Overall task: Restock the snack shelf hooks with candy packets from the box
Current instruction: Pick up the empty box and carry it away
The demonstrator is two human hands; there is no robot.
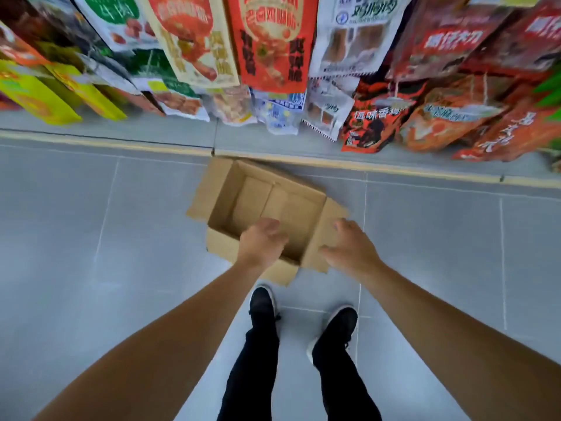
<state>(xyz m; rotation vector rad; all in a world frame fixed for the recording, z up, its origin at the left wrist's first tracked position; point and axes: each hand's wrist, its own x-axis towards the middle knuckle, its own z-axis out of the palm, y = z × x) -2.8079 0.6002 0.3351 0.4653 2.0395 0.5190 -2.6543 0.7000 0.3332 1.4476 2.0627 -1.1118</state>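
While both hands, left (261, 238) loosely curled and right (349, 249) spread, hover empty over the bare box (258, 199), restocking may stall.

Your left hand (262, 240): covers part of the box (258, 196) near wall; fingers curl out of sight.
Your right hand (349, 249): hides the box's 3 o'clock flap.
Hanging packets (273, 41), 12 o'clock: tops cut by the frame edge, print motion-blurred, hooks unseen.
Your forearms: cut at 6 o'clock.
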